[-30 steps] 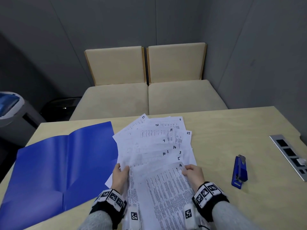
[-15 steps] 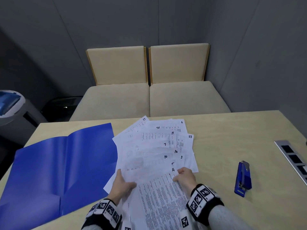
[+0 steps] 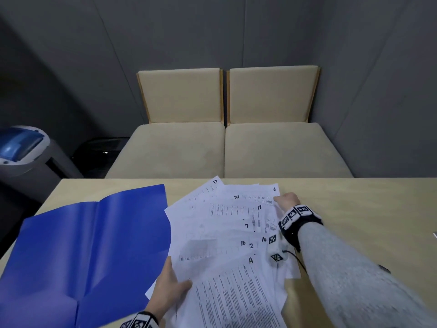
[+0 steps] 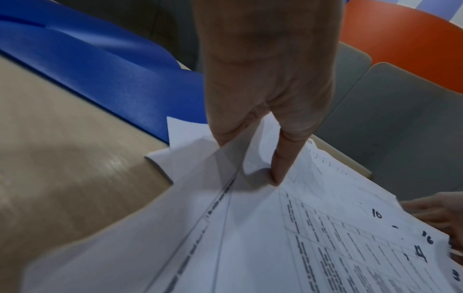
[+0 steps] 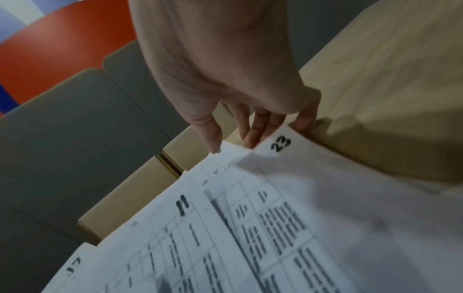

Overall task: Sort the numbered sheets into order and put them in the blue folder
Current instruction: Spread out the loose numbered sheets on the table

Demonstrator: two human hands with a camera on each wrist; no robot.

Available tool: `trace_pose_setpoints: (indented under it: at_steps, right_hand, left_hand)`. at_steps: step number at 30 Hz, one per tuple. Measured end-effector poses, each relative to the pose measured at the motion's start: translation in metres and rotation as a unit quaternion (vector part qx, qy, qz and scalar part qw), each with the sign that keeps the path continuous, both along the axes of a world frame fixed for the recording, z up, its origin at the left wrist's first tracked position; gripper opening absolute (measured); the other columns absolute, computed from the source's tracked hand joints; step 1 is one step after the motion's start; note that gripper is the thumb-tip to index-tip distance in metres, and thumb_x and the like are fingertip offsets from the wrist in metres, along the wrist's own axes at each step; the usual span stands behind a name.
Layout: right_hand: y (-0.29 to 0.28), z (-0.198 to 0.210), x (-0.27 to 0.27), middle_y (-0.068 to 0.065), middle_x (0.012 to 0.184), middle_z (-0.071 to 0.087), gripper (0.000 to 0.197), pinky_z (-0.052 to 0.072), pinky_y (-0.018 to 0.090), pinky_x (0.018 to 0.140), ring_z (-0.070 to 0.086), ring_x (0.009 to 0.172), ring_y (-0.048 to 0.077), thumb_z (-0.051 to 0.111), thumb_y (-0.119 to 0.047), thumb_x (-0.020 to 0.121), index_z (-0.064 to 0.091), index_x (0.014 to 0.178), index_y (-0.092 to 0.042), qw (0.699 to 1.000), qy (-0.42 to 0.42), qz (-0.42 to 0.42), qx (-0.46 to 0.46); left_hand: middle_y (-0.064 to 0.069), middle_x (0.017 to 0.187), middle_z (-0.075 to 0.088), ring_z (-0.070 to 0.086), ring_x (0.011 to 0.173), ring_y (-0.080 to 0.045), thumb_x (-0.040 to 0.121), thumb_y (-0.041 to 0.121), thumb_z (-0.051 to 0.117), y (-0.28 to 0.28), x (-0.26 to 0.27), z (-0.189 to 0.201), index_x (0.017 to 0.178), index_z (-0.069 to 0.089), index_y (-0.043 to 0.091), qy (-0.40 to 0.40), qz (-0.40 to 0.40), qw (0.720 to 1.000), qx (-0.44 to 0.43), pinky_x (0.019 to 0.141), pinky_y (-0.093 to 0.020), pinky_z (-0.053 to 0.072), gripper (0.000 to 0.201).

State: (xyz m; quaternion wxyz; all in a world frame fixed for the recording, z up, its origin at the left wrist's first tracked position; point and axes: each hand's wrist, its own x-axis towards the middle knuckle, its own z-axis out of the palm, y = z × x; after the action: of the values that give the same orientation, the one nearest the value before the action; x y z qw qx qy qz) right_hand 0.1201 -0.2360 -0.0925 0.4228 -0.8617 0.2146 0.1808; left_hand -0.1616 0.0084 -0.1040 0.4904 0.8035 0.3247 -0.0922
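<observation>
The blue folder [image 3: 82, 245] lies open on the left of the table, its edge also in the left wrist view [image 4: 112, 69]. Beside it the numbered sheets [image 3: 224, 233] are fanned out, with 17, 6, 11, 7, 10, 16 and 4 legible. My left hand [image 3: 170, 287] pinches the fan's near left edge, thumb on top [image 4: 250, 158]. My right hand [image 3: 285, 200] is stretched to the far right of the fan. There its nearly straight fingers [image 5: 255, 136] touch the corner of sheet 23 [image 5: 280, 144], and the thumb rests on a neighbouring corner.
The pale wooden table [image 3: 354, 209] stretches out to the right of the papers. Two beige padded seats [image 3: 224, 150] stand right behind the far edge. A grey bin with a blue lid [image 3: 19, 147] stands on the floor at the left.
My right hand has left the near sheet marked 4 and reached forward to the far right corner of the fan. The left hand keeps its hold; the view has tilted up.
</observation>
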Motion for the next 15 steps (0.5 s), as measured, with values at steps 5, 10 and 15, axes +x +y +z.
trace_pose_setpoints:
  at_steps: [5,10,15]
  right_hand:
    - [0.006,-0.018,-0.004,0.005,0.087,0.069,0.012,0.048,0.039,0.081,0.062,0.085,0.031,0.065,-0.022,0.071,0.058,0.062,-0.017,0.992,-0.117,-0.038,-0.016]
    - [0.008,0.012,-0.069,-0.012,0.084,0.058,0.018,0.015,0.029,0.076,0.048,0.087,0.018,0.07,-0.027,0.08,0.058,0.066,-0.029,0.937,-0.303,0.139,-0.105]
    - [-0.01,0.016,-0.12,-0.013,0.078,0.061,0.012,0.015,0.028,0.071,0.053,0.082,0.016,0.068,-0.03,0.083,0.064,0.074,-0.024,0.89,-0.357,0.231,-0.162]
  left_hand:
    - [0.007,0.101,0.058,0.055,0.095,-0.015,0.073,0.004,0.069,0.003,0.003,0.003,0.112,0.042,0.022,0.002,0.012,1.0,-0.006,0.072,-0.027,0.044,0.051]
    - [0.005,0.098,0.058,0.055,0.089,-0.013,0.076,0.002,0.066,-0.002,0.001,0.01,0.113,0.041,0.018,0.007,0.022,1.0,-0.001,0.063,-0.022,0.042,0.047]
    - [-0.002,0.093,0.053,0.05,0.083,-0.017,0.08,0.0,0.064,-0.01,0.001,0.018,0.112,0.04,0.009,0.011,0.027,0.999,0.012,0.059,-0.023,0.038,0.04]
